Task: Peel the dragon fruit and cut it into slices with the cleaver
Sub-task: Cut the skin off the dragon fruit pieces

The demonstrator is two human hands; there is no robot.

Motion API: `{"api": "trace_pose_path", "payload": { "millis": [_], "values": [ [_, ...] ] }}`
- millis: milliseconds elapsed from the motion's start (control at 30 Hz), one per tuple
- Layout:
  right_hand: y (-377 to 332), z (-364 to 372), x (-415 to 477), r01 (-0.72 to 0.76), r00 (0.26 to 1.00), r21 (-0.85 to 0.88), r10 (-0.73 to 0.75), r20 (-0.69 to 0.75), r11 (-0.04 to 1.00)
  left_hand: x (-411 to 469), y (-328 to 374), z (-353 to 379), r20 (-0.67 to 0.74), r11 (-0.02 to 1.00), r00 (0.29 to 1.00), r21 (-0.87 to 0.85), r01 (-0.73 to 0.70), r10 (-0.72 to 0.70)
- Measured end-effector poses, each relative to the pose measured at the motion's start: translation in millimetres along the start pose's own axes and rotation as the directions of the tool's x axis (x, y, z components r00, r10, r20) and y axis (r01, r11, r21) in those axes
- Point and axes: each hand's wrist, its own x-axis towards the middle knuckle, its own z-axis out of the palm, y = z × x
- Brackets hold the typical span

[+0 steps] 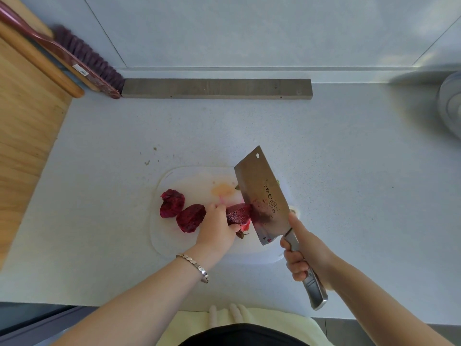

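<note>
While the left hand (217, 227) pins the remaining dragon fruit piece (238, 214) to the white cutting board (197, 179), the cleaver (260, 196) stands with its edge right at that piece's right end. Left grip: closed around the fruit, fingers curled over its top. Right hand (303, 255): grip closed on the cleaver's steel handle, blade tilted, its flat smeared with magenta juice.

Progress, as judged: well underway. Two cut chunks (180, 211) of dark red flesh lie on the board's left part, touching each other, just beside the left hand. Both look free of skin. The held piece shows a strip of bright pink at its lower right, probably peel still attached; small greenish scraps lie near it. So some peeling likely remains, and the chunks are thick — thinner slicing seems still to come.

The surface (349, 171): pale speckled grey, with a few green crumbs beyond the board's far left corner. An orange-pink stain marks the board's middle. At the back, a grey wooden bar (217, 88) lies along the wall. A purple-bristled brush (82, 56) leans at far left, next to a wooden panel (27, 116). A pale round object, partly out of view, sits at far right; cannot tell what.
</note>
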Motion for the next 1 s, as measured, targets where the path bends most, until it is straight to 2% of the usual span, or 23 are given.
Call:
{"api": "trace_pose_path", "payload": {
  "millis": [500,667,1000],
  "values": [
    [-1,11,10,-0.023,1.0,0.108,0.023,0.004,0.994,4,-5,2,-0.015,0.994,1.0,-0.113,0.009,-0.01],
    [-7,17,12,-0.013,1.0,0.112,0.014,-0.005,0.994,4,-7,5,0.007,0.976,0.999,-0.209,0.053,-0.052],
    [-4,17,5,-0.017,1.0,0.093,0.018,-0.001,0.996,7,-6,6,-0.027,0.964,0.996,-0.254,0.075,-0.085]
  ]
}}
